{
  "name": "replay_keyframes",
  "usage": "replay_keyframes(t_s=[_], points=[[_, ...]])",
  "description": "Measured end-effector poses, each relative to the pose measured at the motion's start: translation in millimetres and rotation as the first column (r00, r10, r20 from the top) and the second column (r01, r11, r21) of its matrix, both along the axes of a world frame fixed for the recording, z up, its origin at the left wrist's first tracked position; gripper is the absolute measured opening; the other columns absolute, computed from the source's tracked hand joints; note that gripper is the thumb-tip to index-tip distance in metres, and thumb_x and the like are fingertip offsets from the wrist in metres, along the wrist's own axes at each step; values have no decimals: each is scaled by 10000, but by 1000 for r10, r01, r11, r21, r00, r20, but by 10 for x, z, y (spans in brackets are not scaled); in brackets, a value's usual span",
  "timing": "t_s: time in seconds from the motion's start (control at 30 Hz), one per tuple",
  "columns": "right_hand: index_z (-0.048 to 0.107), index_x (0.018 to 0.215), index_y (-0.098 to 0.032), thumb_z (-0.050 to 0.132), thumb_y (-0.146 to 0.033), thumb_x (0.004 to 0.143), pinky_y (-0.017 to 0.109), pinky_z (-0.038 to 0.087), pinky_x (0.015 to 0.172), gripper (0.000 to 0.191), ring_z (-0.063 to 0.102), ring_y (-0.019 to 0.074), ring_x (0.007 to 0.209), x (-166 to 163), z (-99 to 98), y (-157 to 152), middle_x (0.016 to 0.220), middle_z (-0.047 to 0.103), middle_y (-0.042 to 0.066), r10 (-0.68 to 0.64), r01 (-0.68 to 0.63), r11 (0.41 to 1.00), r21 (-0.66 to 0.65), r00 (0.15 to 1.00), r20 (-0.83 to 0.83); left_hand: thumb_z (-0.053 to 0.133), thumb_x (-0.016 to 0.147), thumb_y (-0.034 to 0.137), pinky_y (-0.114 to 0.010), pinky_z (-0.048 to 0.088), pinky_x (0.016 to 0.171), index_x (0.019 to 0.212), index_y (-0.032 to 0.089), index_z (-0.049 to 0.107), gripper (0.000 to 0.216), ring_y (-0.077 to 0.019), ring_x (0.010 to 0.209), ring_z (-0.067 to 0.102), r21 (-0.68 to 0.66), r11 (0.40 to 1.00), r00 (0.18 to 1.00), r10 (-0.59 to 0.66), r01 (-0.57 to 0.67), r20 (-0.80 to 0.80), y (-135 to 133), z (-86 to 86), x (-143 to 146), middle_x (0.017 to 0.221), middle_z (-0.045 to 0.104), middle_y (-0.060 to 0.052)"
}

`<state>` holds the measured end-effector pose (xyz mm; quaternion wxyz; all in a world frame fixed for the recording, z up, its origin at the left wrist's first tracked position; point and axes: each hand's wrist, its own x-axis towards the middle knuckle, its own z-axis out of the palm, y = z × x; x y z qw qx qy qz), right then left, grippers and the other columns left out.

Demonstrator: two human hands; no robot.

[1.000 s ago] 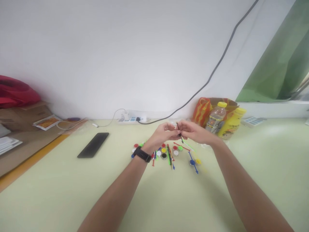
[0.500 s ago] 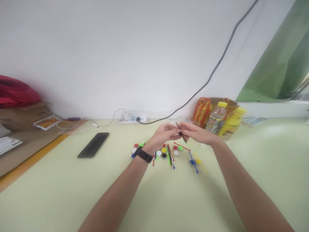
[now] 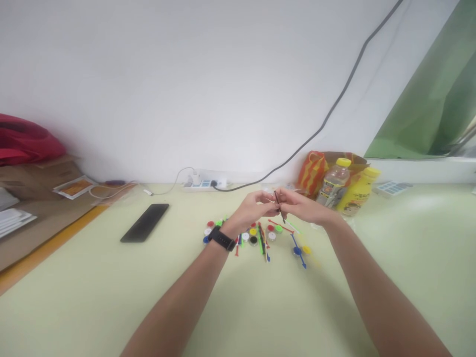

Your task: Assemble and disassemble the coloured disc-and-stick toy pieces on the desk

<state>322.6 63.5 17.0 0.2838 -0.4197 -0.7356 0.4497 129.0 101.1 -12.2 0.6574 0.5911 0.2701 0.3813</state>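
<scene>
My left hand [image 3: 253, 207] and my right hand [image 3: 299, 205] meet above the pale green table [image 3: 111, 297], fingers pinched together on a thin dark stick [image 3: 278, 204] held nearly upright between them. A black watch [image 3: 220, 239] sits on my left wrist. Below the hands lie several small round coloured caps [image 3: 253, 233] and several thin coloured sticks [image 3: 262, 243]. A blue stick with a blue round piece [image 3: 297, 249] and a yellow cap [image 3: 306, 249] lie a little to the right.
A black phone [image 3: 145, 222] lies on the table at the left. A white power strip [image 3: 203, 184] with cables sits by the wall. Two bottles [image 3: 332, 184] and an orange bag [image 3: 312, 171] stand at the right. Boxes and a red item [image 3: 26, 144] are far left.
The hands stay together with the dark stick. The stick has tilted slightly more upright and the view has shifted a little.
</scene>
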Motion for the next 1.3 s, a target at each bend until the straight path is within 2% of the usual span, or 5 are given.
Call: replay_keyframes(t_s=[0.33, 0.7, 0.83, 1.07, 1.3], points=[[443, 986, -249, 487, -367, 975, 306, 467, 749, 126, 526, 162, 809, 6, 12, -6, 897, 560, -15, -57, 62, 998, -23, 986, 156, 845, 779, 191, -409, 592, 906, 865, 130, 606, 261, -160, 744, 747, -67, 998, 1000, 13, -14, -15, -14, -5, 39, 816, 700, -39], [481, 1078, -276, 457, -299, 952, 254, 429, 645, 130, 454, 126, 677, -74, -63, 42, 810, 473, -50, -233, 233, 972, 13, 973, 4, 825, 792, 222, -391, 564, 949, 938, 118, 709, 214, -148, 795, 735, -39, 999, 1000, 31, -31, -2, -23, 55, 24, 899, 723, -50], [566, 1160, -282, 519, -320, 945, 269, 434, 632, 223, 519, 134, 669, 105, -173, 158, 886, 598, -19, -259, 257, 965, 41, 932, 255, 860, 776, 310, -383, 561, 951, 865, 105, 724, 261, -181, 866, 738, -15, 998, 997, -65, 64, -52, -41, 57, -5, 890, 735, -84], [617, 1218, -201, 600, -209, 861, 263, 463, 646, 357, 628, 185, 787, 363, -393, 324, 981, 681, 58, -303, 279, 951, 134, 748, 591, 856, 769, 381, -284, 547, 709, 874, 142, 705, 301, -180, 807, 720, 162, 968, 938, -132, 192, -320, -60, -19, -56, 927, 746, -91], [619, 843, -189, 612, -272, 841, 261, 395, 583, 84, 607, 191, 790, 328, -334, 277, 939, 685, 73, -224, 248, 966, 71, 668, 710, 858, 744, 346, -273, 546, 714, 973, 154, 749, 318, -196, 866, 714, 220, 909, 875, -238, 353, -421, -18, -210, 11, 953, 758, -98]])
